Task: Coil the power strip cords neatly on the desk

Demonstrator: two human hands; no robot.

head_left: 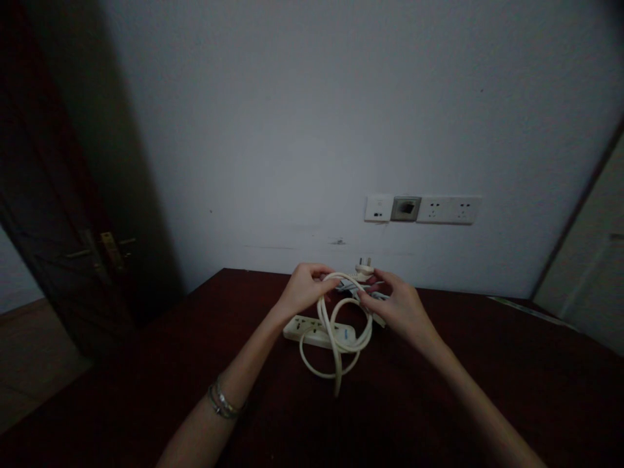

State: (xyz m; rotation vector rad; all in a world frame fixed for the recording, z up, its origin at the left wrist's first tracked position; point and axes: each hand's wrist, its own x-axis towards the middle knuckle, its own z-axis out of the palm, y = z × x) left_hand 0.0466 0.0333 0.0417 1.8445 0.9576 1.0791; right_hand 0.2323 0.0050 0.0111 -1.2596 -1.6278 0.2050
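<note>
1. The cord [336, 354] hangs in loose loops over the right half of the power strip [312, 337]; with no tie visible, the loops could spring apart if a grip slackens.
2. The left hand [306, 286], behind the strip, pinches the top of the loops; easing off there might drop strands across the strip.
3. The right hand [402, 305], beyond the strip's right end, is closed on the cord, how firmly I cannot tell; uneven pulling could twist the loops.
4. The plug [364, 269], behind the strip's right end, points its pins upward and could catch in a loop.
5. Pale cables [347, 286] behind the strip, partly hidden, may snag the cord.
6. A tug might drag the strip across the table [439, 390], if cord and strip are joined.
</note>
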